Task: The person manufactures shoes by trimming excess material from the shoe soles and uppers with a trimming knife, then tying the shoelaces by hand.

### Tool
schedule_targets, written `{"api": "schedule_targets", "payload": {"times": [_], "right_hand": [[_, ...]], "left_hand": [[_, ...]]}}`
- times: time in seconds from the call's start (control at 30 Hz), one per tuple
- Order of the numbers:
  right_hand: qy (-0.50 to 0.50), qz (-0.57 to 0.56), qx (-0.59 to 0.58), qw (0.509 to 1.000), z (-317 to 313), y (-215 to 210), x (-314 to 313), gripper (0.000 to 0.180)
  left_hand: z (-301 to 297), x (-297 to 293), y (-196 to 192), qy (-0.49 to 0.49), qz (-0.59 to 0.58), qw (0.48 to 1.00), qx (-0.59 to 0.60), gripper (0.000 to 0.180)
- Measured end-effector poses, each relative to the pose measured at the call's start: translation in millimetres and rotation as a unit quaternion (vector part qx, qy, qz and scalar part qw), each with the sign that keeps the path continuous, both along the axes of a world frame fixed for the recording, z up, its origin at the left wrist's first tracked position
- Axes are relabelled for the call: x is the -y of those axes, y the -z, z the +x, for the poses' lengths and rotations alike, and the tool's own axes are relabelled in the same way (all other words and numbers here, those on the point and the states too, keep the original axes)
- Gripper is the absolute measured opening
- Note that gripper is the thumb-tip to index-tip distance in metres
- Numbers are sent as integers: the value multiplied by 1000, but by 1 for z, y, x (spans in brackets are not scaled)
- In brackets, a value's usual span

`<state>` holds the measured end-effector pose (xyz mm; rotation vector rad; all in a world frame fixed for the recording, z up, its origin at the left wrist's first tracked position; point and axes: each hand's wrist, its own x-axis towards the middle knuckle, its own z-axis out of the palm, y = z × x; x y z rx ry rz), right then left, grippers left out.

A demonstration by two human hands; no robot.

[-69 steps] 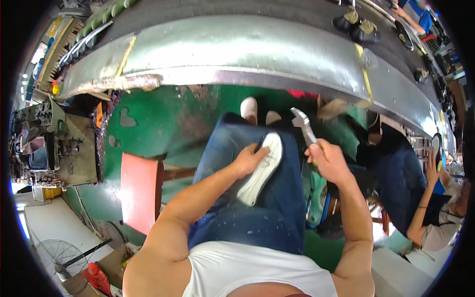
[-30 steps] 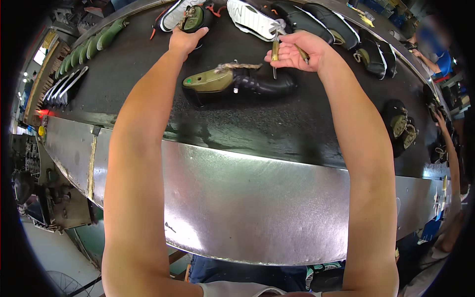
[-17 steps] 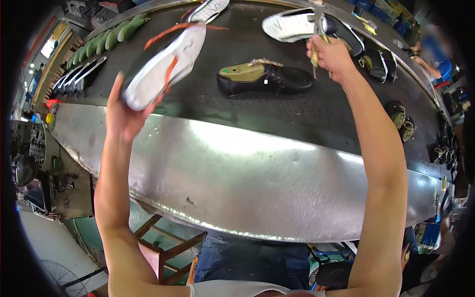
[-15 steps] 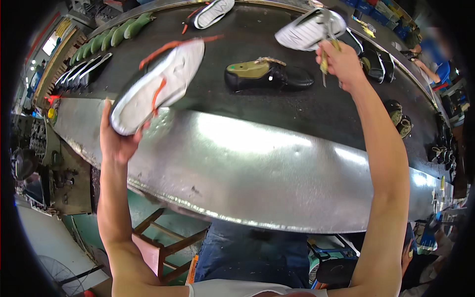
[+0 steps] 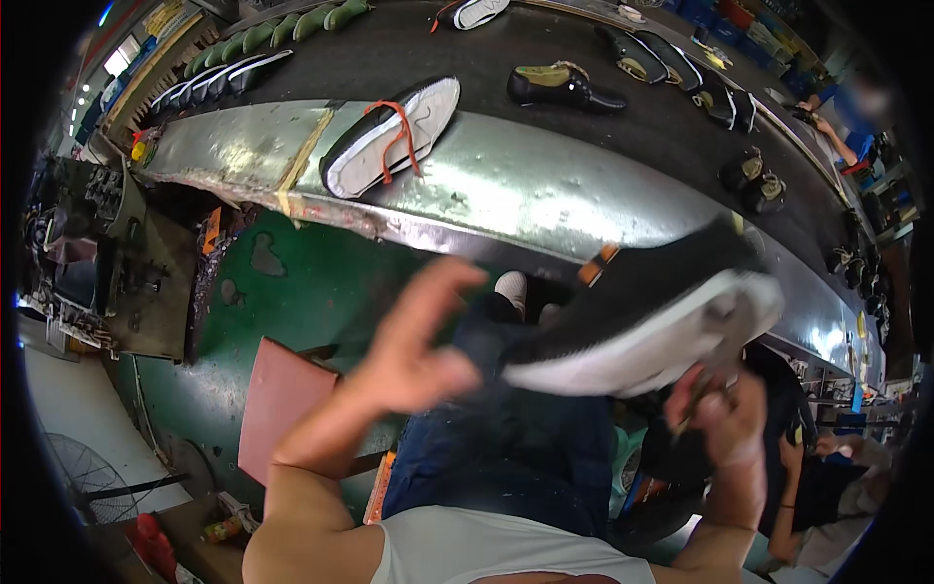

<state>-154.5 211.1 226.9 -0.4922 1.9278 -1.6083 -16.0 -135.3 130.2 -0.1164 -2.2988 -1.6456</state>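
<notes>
My left hand [image 5: 413, 341] is raised over my lap, thumb and fingers apart, with nothing in it; motion blurs it. My right hand [image 5: 725, 414] is closed around a pair of pliers [image 5: 718, 384], mostly hidden by the fingers. Just above it, a black shoe [image 5: 652, 316] with a pale underside is tilted over my lap, its toe near the pliers; blur hides how they meet. An orange-brown strip [image 5: 596, 265] shows at its opening. Another black shoe [image 5: 362, 156] lies sole up on the metal table edge [image 5: 545, 185], an orange lace [image 5: 399, 146] across its pale sole.
A black shoe on a last [image 5: 564, 88] lies on the dark tabletop [image 5: 428, 58]. Green lasts [image 5: 258, 37] and dark shoe parts [image 5: 224, 78] line the far left; more shoes [image 5: 671, 58] lie far right. A pink stool [image 5: 287, 404] stands at my left. Another person [image 5: 846, 117] works at the right.
My left hand has let go of the orange-laced shoe, now on the metal edge, and moved back toward me. My right hand has brought pliers and the other shoe from the table's far side to my lap.
</notes>
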Motion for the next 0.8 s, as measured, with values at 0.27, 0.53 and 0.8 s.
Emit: {"api": "schedule_targets", "payload": {"times": [0.27, 0.53, 0.8], "right_hand": [[-147, 98, 211, 961, 79, 158, -60, 25], [71, 77, 242, 965, 131, 201, -102, 27], [16, 104, 160, 981, 134, 165, -79, 29]], "left_hand": [[74, -167, 127, 46, 20, 961, 273, 101], [-20, -185, 123, 63, -399, 882, 242, 101], [-47, -161, 134, 74, 248, 926, 276, 63]]}}
